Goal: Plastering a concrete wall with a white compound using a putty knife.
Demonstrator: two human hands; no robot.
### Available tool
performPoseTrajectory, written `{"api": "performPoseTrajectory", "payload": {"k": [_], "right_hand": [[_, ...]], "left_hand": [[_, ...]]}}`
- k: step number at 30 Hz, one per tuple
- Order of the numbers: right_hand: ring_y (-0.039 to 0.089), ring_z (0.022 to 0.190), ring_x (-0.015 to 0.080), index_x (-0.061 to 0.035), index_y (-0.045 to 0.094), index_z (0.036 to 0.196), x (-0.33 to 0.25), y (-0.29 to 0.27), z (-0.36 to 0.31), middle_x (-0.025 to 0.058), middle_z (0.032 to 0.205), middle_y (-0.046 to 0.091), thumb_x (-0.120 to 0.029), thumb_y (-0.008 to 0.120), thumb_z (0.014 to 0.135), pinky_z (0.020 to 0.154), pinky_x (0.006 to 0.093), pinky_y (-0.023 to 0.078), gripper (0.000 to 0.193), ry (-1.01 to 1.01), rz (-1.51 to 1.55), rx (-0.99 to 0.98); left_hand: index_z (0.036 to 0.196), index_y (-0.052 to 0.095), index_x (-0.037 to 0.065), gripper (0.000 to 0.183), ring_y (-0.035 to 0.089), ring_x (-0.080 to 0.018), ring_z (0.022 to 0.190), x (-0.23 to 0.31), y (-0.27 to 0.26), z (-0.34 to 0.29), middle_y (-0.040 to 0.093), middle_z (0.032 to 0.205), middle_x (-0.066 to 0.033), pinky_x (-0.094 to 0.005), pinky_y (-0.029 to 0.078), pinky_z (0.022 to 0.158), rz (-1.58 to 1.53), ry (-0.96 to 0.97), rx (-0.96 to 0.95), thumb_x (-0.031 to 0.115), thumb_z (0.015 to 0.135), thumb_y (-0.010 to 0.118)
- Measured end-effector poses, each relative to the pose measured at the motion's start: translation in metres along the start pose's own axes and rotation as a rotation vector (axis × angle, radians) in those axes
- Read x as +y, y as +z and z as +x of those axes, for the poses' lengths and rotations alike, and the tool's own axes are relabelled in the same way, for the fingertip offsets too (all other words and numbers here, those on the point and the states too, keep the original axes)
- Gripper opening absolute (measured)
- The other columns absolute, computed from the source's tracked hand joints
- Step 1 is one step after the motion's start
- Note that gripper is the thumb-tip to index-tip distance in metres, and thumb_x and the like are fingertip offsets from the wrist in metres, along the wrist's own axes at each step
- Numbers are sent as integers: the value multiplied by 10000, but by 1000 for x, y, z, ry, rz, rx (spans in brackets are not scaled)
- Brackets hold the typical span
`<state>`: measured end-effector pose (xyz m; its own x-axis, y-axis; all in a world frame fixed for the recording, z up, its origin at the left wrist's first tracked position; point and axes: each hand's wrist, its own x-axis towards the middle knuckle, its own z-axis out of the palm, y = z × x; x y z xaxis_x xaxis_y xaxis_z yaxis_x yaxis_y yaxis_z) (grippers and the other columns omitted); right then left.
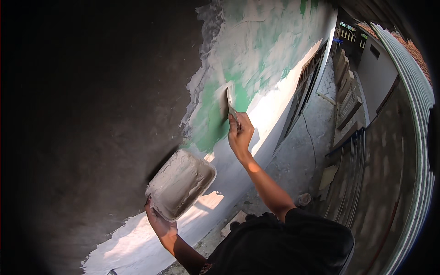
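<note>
Grey-white paste [176,176] filled the tub [212,176], rising in an uneven mound close to its rim. The tub was tilted in front of the wall [105,114] and hid the section behind it. The left hand [162,225] supported it at the lower left corner, with the fingers gripping its side and underside. The right hand [242,136] had its fingers closed around the lower end of a putty knife [230,99]. Its blade pointed upward over the green patch [211,121]; contact with the wall could not be determined.

Whitish smears surrounded the green patch, ending in a ragged border along the dark grey section. Near the right edge of the wall, a barred window [308,68] was set.

A small round container [303,200] stood on the ground [293,160], just beside the right upper arm; its contents could not be determined. A thin cable [308,130] crossed the ground between the wall and a row of blocks [349,103]. Corrugated sheeting [412,96] bounded the far right side.
</note>
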<state>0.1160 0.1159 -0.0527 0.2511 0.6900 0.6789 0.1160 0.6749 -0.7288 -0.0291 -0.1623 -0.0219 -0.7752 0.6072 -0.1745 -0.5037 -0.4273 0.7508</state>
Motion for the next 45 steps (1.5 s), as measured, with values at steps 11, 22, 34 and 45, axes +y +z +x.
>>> {"api": "performPoseTrajectory", "payload": {"k": [11, 22, 34, 45], "right_hand": [[488, 622, 125, 56, 668, 977, -14, -22, 36, 78, 848, 593, -87, 612, 936, 544, 267, 383, 159, 24, 93, 123], [626, 665, 178, -32, 670, 1140, -52, 8, -21, 79, 895, 590, 46, 649, 793, 594, 237, 471, 356, -210, 13, -206], [617, 700, 246, -61, 694, 1108, -16, 2, 56, 98, 878, 622, 82, 575, 750, 645, 311, 489, 403, -88, -20, 28], [515, 640, 131, 61, 670, 939, -26, -31, 28, 73, 833, 580, -56, 626, 924, 562, 242, 411, 126, 115, 209, -34]], "left_hand": [[1310, 527, 49, 495, 529, -239, 1232, 9, 2, -6, 560, 1329, -87, -397, 419, 1038, 12, -39, -82, 346, 916, 563], [1300, 526, 32, 514, 535, -248, 1217, 12, -11, 0, 565, 1318, -91, -400, 426, 1024, 13, 1, -58, 349, 899, 585], [1294, 531, 43, 504, 530, -243, 1216, 11, -2, 3, 565, 1312, -86, -400, 416, 1023, 11, 15, -107, 343, 893, 583], [1222, 579, 39, 413, 545, -232, 1165, 2, 32, 11, 606, 1237, -76, -378, 397, 1010, -3, -33, -271, 308, 909, 570]]}}
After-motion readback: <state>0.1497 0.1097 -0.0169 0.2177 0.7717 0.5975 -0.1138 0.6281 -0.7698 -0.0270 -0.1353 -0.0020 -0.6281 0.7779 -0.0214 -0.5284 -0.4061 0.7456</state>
